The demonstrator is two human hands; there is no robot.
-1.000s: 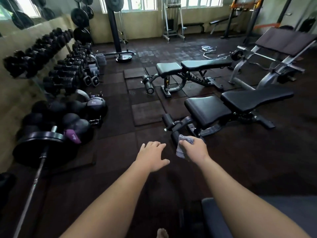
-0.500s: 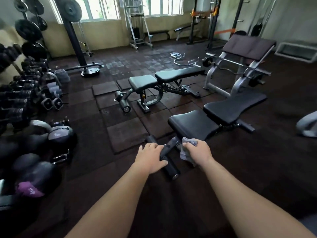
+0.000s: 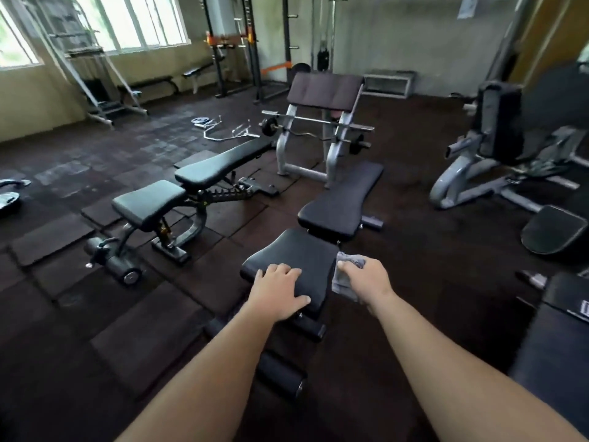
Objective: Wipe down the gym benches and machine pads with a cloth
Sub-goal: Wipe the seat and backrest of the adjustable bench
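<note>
A black adjustable bench stands right in front of me, its seat pad (image 3: 299, 253) nearest and its long back pad (image 3: 345, 196) running away behind it. My left hand (image 3: 279, 290) rests flat on the near end of the seat pad, fingers spread. My right hand (image 3: 366, 279) grips a crumpled grey cloth (image 3: 345, 275) just off the seat pad's right edge. The bench's black foam leg rollers (image 3: 280, 374) lie below my left forearm.
A second black bench (image 3: 191, 183) stands to the left on rubber floor tiles. Behind is a preacher curl stand (image 3: 322, 122) with a loaded bar. A grey machine (image 3: 497, 161) with a foot plate sits at right, another black pad (image 3: 561, 333) at lower right.
I have come closer to the near bench and turned right, so the dumbbell rack left the view. My left hand moved from the leg roller onto the seat pad; the cloth hand reached the pad's right edge.
</note>
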